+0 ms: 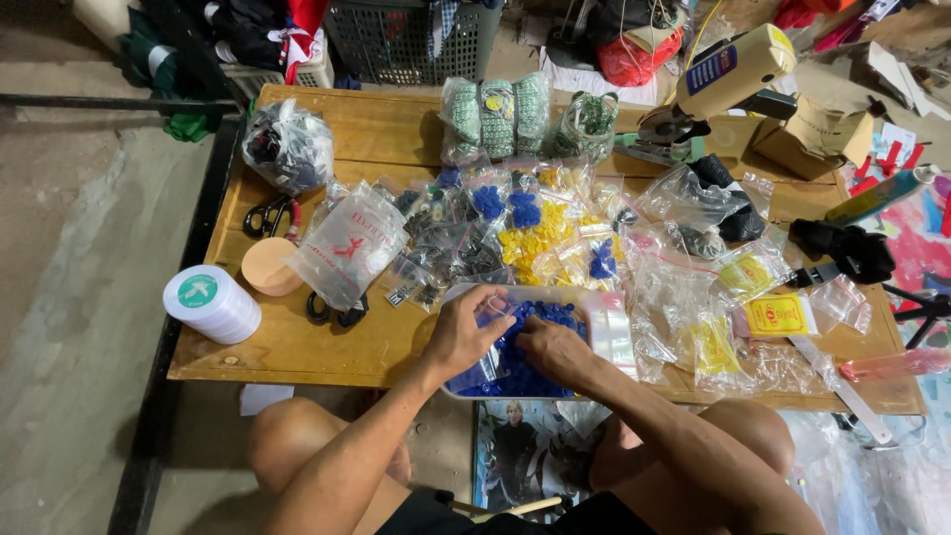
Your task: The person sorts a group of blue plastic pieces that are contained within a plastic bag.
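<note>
I see left hand [464, 332] pinching the clear plastic bag [540, 297] open | right hand [551, 347] curled in small blue plastic pieces [515, 372], grip unclear | bag at wooden desk's [297, 347] near edge, within reach

Bare wood [297, 342] left of the tray [594, 297] offers passage, bounded by spool [211, 303], disc [269, 267] and scissors [335, 312]. Bags [535, 233] crowd behind; more bags [713, 337] block the right.

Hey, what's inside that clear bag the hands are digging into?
The clear bag holds a heap of small blue plastic pieces. The left hand and right hand cover the middle of the heap, so what lies beneath them cannot be seen.
</note>
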